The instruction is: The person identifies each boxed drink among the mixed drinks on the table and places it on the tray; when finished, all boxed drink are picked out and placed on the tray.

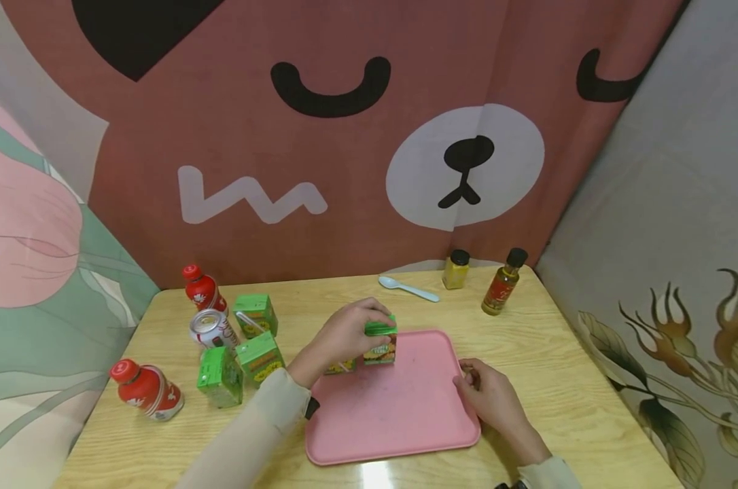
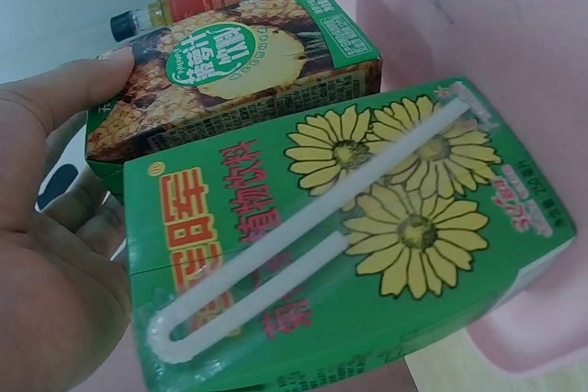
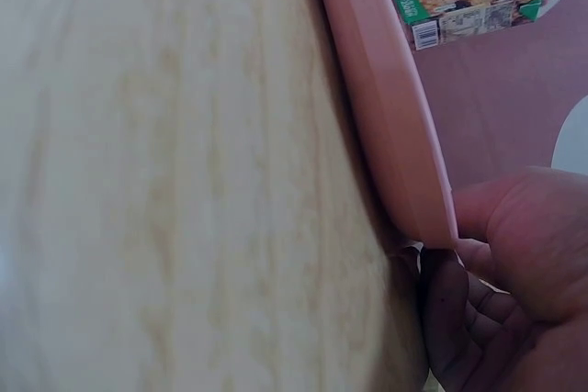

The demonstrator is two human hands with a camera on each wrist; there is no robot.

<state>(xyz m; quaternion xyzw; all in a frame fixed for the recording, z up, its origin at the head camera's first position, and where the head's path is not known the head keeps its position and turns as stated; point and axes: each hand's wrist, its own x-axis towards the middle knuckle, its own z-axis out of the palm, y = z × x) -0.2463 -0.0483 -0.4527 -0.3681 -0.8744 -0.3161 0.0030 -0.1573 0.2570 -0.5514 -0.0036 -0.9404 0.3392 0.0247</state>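
Observation:
My left hand [image 1: 352, 333] grips the top of a green pineapple juice box [image 1: 381, 352], thumb on one side and fingers on the other. The box is upright at the far left part of a pink tray [image 1: 399, 414]. Close beside it is a green chrysanthemum drink carton [image 2: 386, 218] with a bent white straw on its side, partly hidden by my left wrist in the head view. My right hand [image 1: 494, 399] pinches the tray's right rim [image 3: 386, 107] between thumb and fingers.
On the left stand two red-capped bottles [image 1: 151, 394], a can [image 1: 213, 329] and three green drink cartons [image 1: 220, 380]. A light-blue spoon [image 1: 408, 288] lies along the back, with a small black-lidded jar [image 1: 457, 270] and an oil bottle [image 1: 501, 288] to its right. Curtains enclose the table.

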